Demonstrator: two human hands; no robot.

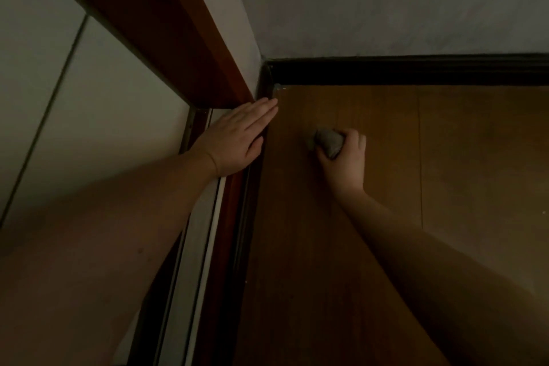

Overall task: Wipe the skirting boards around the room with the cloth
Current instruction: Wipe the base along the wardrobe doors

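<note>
A dark skirting board [416, 70] runs along the foot of the far wall and turns at the corner down the left side [252, 187]. My left hand [237, 140] lies flat with straight fingers on the top of the left skirting, beside the reddish door frame, fingertips near the corner. My right hand [346, 157] grips a balled grey cloth [328, 141] and holds it on or just over the wooden floor, a short way right of the left skirting and below the far one.
The brown wooden floor [445, 187] fills the right and lower part of the view. A reddish-brown door frame [166, 24] slants down the left, with pale tiled floor [89, 113] beyond a threshold track [202, 246]. The grey wall [386, 0] stands behind.
</note>
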